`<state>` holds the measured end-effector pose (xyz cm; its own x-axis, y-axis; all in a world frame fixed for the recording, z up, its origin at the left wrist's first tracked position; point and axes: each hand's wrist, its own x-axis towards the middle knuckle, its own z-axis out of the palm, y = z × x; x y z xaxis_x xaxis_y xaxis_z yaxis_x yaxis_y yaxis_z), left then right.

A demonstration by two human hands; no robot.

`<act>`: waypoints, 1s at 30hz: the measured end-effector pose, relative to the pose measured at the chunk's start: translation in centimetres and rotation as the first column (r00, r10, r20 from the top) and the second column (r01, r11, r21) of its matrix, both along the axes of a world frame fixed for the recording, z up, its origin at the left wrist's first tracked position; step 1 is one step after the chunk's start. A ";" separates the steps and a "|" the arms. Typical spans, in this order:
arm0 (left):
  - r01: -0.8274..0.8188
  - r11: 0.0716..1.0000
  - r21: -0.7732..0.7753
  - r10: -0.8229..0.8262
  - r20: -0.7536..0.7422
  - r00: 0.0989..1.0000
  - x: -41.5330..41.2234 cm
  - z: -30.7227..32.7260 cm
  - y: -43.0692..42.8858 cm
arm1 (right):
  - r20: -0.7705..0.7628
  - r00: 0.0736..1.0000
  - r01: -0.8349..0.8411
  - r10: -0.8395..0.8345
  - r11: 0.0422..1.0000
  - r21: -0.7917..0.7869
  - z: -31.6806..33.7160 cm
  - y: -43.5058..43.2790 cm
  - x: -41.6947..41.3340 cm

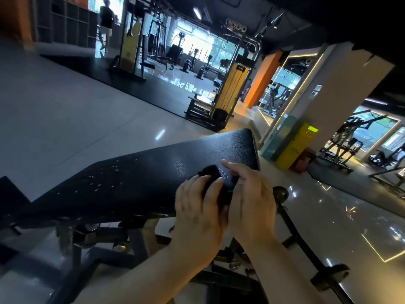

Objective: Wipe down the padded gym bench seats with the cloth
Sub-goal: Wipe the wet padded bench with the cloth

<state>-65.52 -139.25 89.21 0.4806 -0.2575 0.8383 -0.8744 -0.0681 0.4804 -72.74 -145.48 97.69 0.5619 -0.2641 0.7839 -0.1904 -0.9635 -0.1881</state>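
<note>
Item: black cloth point(211, 172) on black padded seat point(135, 176), near its far end.

We hold the cloth bunched between both hands at the seat's near edge: left hand point(198, 207) closed over it, grip narrow, fingers curled on the fabric; right hand point(252, 198) pinching its other side, index finger stretched flat on the pad. We judge the two-handed hold gathers the cloth into a wad for wiping. Pale specks dot the seat's middle, apparently unwiped.

Dim gym, glossy tiled floor point(65, 102), bright windows point(197, 38), orange pillar point(264, 79), yellow bin point(295, 148)
</note>
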 end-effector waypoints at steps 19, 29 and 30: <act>-0.048 0.998 0.031 0.046 0.082 0.996 -1.8 0.9 -1.6 | 0.252 0.878 -0.477 0.408 0.687 0.548 1.5 -0.4 -1.8; -0.092 0.996 -0.018 0.084 -0.251 0.964 -1.2 0.3 -0.2 | -0.055 0.983 -0.157 0.178 0.951 0.266 -0.3 -1.9 -1.5; -0.087 0.996 -0.024 0.081 -0.186 0.979 -2.0 0.6 -1.0 | -0.076 0.984 -0.143 0.162 0.967 0.212 -0.3 -2.0 -1.6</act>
